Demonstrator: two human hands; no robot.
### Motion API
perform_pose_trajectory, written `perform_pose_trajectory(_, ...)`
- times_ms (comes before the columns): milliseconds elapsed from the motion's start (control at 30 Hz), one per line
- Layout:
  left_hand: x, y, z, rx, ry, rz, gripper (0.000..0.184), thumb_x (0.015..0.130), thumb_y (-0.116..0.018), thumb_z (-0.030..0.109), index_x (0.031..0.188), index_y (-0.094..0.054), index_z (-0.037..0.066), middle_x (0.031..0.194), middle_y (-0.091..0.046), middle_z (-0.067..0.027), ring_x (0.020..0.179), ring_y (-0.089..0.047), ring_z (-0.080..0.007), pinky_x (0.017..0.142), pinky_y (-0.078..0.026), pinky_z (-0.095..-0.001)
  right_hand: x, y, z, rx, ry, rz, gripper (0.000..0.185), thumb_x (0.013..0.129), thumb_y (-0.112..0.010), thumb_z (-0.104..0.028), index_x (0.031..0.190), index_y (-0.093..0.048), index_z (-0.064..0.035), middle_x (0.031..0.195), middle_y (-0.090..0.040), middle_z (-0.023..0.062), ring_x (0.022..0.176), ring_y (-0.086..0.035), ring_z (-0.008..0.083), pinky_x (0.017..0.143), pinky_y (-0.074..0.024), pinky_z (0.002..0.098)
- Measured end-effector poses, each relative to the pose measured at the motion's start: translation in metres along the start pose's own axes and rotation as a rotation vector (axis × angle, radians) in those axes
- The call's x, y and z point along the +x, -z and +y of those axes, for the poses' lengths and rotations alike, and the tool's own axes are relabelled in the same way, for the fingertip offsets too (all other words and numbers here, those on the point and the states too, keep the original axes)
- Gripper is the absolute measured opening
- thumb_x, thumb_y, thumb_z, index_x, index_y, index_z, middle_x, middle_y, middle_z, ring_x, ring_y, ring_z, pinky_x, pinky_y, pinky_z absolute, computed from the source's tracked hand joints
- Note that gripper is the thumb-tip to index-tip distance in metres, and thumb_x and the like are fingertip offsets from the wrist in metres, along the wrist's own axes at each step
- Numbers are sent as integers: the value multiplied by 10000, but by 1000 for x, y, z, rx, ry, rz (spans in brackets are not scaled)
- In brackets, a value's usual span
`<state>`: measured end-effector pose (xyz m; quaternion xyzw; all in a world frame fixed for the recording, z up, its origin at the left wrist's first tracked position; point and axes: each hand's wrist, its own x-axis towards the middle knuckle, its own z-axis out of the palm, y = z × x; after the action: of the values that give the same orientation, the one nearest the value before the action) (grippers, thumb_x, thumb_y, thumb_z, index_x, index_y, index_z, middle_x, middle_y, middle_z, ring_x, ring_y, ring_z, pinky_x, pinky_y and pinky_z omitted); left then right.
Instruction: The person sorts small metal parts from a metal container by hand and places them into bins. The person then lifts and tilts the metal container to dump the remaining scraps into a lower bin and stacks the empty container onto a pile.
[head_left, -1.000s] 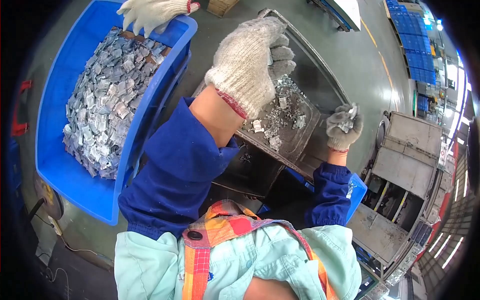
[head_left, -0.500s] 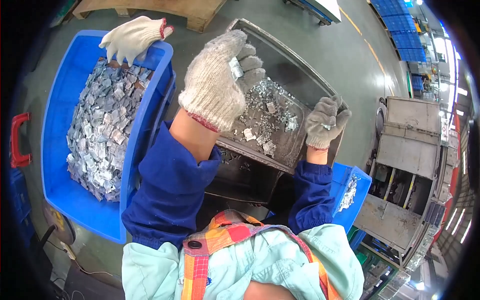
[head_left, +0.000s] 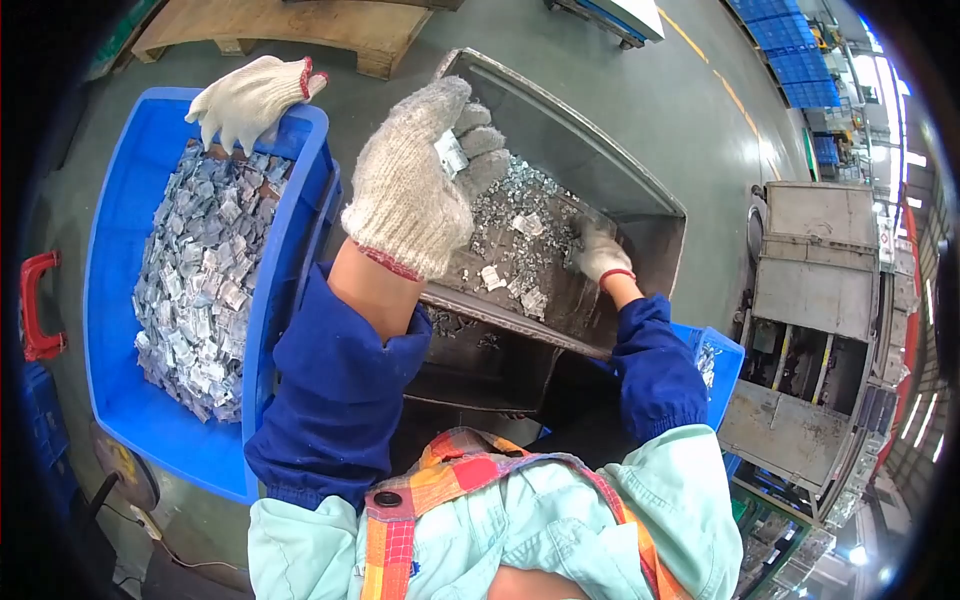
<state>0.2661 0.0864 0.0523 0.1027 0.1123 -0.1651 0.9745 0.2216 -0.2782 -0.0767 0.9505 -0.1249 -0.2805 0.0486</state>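
My left hand [head_left: 415, 180], in a whitish knitted glove, is curled round a few flat silvery metal pieces [head_left: 451, 153] above the left part of a grey metal bin [head_left: 570, 112]. Inside this bin lie many small shiny metal bits [head_left: 515, 195] and a few larger flat pieces [head_left: 529, 225]. My right hand [head_left: 603, 257], gloved too, reaches down into the bin at the right edge of the scattered bits. Its fingertips are blurred and dark, so whether they grip anything is unclear.
To the left stands a blue crate [head_left: 165, 452] heaped with flat metal pieces [head_left: 205, 290]; a loose white glove [head_left: 250, 100] hangs over its rim. A smaller blue bin [head_left: 727, 372] is at the right, near grey machinery [head_left: 815, 300]. A wooden pallet [head_left: 290, 30] lies behind.
My right hand has moved left and down from the bin's right rim into the metal bits. A flat piece now lies among the bits near it. My left hand keeps its hold.
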Motion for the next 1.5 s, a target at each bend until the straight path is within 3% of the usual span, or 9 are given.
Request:
perform_pose_trajectory(267, -1, -5, -2, 40, -32, 30, 129, 966, -668, 133, 1078, -634, 79, 866, -641, -66, 744, -628, -204, 665, -552, -355, 7, -26, 3, -80, 157, 38, 477, 902, -628, -222, 1358, -578, -92, 1276, -641, 254, 1172, -645, 384, 974, -535, 439)
perform_pose_trajectory(367, -1, -6, -3, 62, -33, 54, 136, 966, -670, 142, 1082, -632, 81, 877, -649, -69, 762, -642, -215, 674, -560, -367, -3, -4, 7, 454, -51, -23, 366, 906, -642, -208, 1239, -653, -58, 1043, -717, 200, 896, -720, 316, 767, -583, 418)
perform_pose_trajectory(467, 2, -1, -3, 46, -12, 48, 147, 964, -674, 150, 1087, -626, 85, 886, -655, -70, 770, -650, -220, 681, -565, -374, -6, 5, 44, 1695, -9, -128, 420, 853, -646, -71, 1271, -601, -64, 853, -676, 71, 573, -544, 123, 423, -404, 275)
perform_pose_trajectory(700, 6, -2, -4, 50, -19, 53, 153, 961, -676, 156, 1094, -627, 98, 894, -661, -68, 765, -654, -221, 692, -564, -376, -31, 48, 61, 2411, 881, -233, 553, 936, -691, -332, 1436, -524, -166, 1220, -600, 83, 922, -593, 188, 650, -543, 353)
perform_pose_trajectory(833, 9, 0, -8, 65, -20, 64, 149, 964, -672, 162, 1096, -629, 108, 896, -662, -66, 768, -655, -218, 697, -566, -382, -44, 70, 23, 2522, 473, -68, 326, 987, -659, -327, 1232, -640, -114, 1072, -640, 63, 806, -609, 194, 570, -548, 333)
perform_pose_trajectory(900, 8, 1, -9, 71, -30, 66, 150, 966, -672, 168, 1097, -630, 109, 897, -662, -65, 769, -656, -217, 698, -567, -383, 5, 37, 53, 2559, 550, -525, 294, 987, -663, -319, 1178, -658, -95, 1002, -643, 52, 776, -630, 183, 568, -553, 326)
perform_pose_trajectory(1000, 3, -6, -9, 85, -48, 117, 123, 974, -662, 155, 1068, -629, 84, 880, -650, -70, 758, -641, -213, 691, -569, -371, -15, 61, -24, 1359, 104, 143, 276, 909, -687, -190, 1156, -679, -69, 822, -633, 20, 607, -569, 98, 505, -466, 272)
perform_pose_trajectory(1100, -4, -21, -6, 75, -55, 185, 84, 987, -642, 117, 1007, -626, 37, 847, -625, -81, 741, -612, -208, 680, -569, -351, 17, 49, -61, 371, 62, 178, 410, 878, -661, -297, 1210, -698, -58, 1119, -735, 185, 953, -726, 364, 833, -581, 454)
perform_pose_trajectory(1500, -3, -8, -3, 64, -43, 75, 140, 972, -675, 153, 1054, -644, 43, 915, -656, -96, 788, -649, -212, 722, -595, -360, 61, 19, -105, 39, 92, 142, 375, 878, -570, -155, 1196, -706, -9, 1302, -647, 231, 1211, -634, 387, 994, -533, 488)
